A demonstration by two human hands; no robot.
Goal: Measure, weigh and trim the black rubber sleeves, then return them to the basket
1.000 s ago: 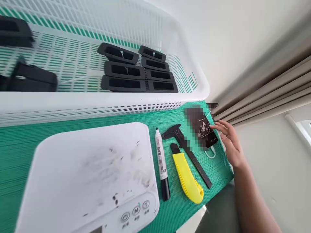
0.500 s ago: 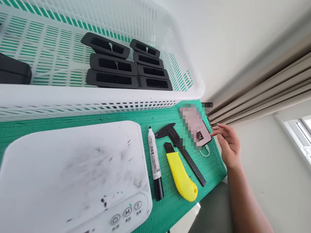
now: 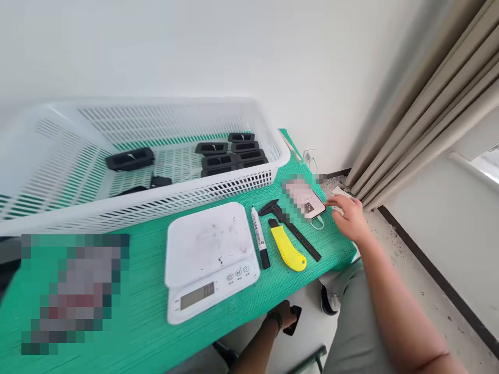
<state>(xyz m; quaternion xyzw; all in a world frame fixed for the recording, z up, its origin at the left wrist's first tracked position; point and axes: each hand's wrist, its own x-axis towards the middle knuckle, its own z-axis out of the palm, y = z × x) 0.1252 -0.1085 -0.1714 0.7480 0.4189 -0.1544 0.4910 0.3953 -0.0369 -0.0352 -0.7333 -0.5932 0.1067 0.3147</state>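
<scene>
Fingers stretched out, my right hand [image 3: 348, 215] is at the right edge of a phone [image 3: 314, 206], one fingertip at its rim. A white cable comes from the phone, and much of its screen is blurred out. Below the table edge, my left hand [image 3: 286, 313], with a dark watch on the wrist, grips a small black piece [image 3: 293, 320]. Its fingers are partly hidden. Left of the phone lie a black caliper [image 3: 294, 231], a yellow utility knife [image 3: 288, 249] and a white marker [image 3: 259, 234] with a black end.
A white kitchen scale [image 3: 210, 244] sits on the green mat [image 3: 144, 291]. Behind it, a white plastic basket [image 3: 187, 195] holds several black oval-framed parts [image 3: 218, 161]. A curtain [image 3: 421, 114] hangs at the right. A blurred-out patch covers the left of the mat.
My view has pulled back and swung, bringing the scale's display, the mat's left part and my left hand with the black piece into sight. My right hand stays beside the phone, now closer to its edge.
</scene>
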